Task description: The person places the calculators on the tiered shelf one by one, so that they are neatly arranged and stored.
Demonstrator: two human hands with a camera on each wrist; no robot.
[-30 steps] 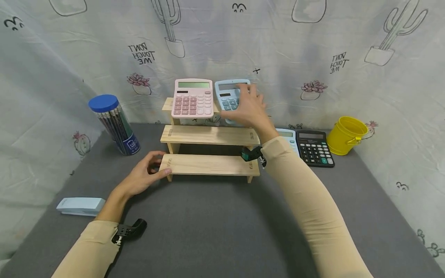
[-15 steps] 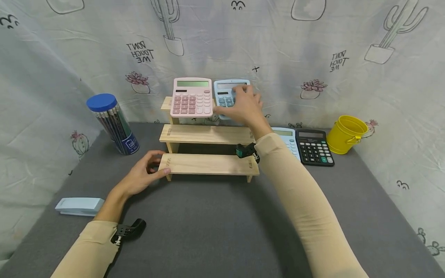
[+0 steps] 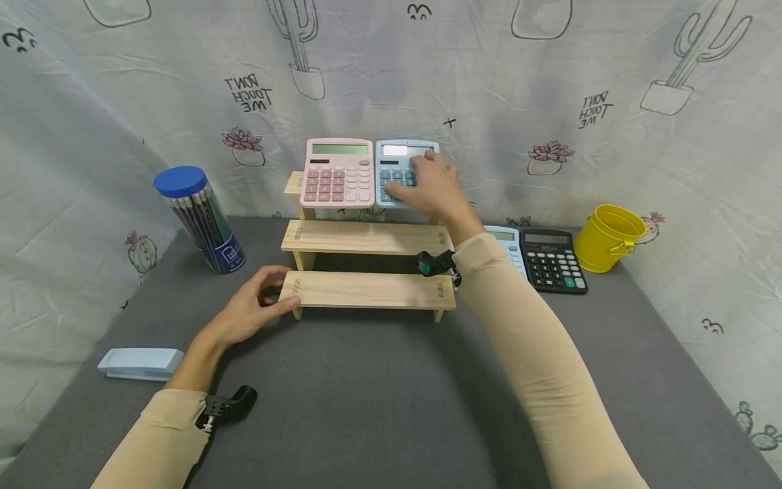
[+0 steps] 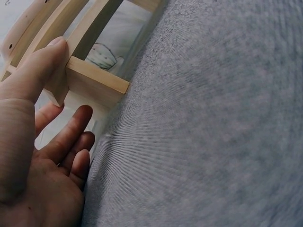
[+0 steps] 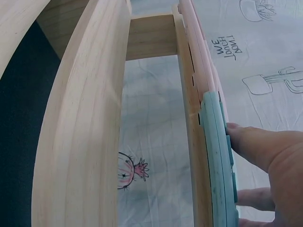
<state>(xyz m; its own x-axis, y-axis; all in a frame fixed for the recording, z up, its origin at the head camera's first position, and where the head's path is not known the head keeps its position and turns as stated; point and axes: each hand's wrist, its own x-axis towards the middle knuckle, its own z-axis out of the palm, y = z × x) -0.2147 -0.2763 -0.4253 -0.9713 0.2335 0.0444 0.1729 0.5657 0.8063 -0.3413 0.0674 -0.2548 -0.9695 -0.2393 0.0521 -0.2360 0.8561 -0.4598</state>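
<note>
A three-step wooden shelf [image 3: 366,290] stands on the table, and a pink calculator [image 3: 339,173] and a light blue calculator [image 3: 391,165] lean side by side on its top step. My right hand [image 3: 436,192] lies over the right part of the blue calculator. In the right wrist view its thumb and fingertips touch the key side of the blue calculator [image 5: 218,156]. With my left hand [image 3: 247,305] I grip the left end of the lowest step, thumb on top. The left wrist view shows the index finger against the underside of the wooden shelf [image 4: 97,75], the other fingers loosely bent.
At the right lie another light blue calculator [image 3: 508,241], partly behind my sleeve, and a black calculator [image 3: 552,261]. A yellow bucket [image 3: 605,238] stands beyond them. At the left are a blue-lidded tub of pencils [image 3: 204,221] and a light blue stapler-like object [image 3: 140,363].
The blue calculator has turned from tilted to upright and now sits level beside the pink one. My right thumb has moved from its lower left edge onto its keys. The left hand stays put.
</note>
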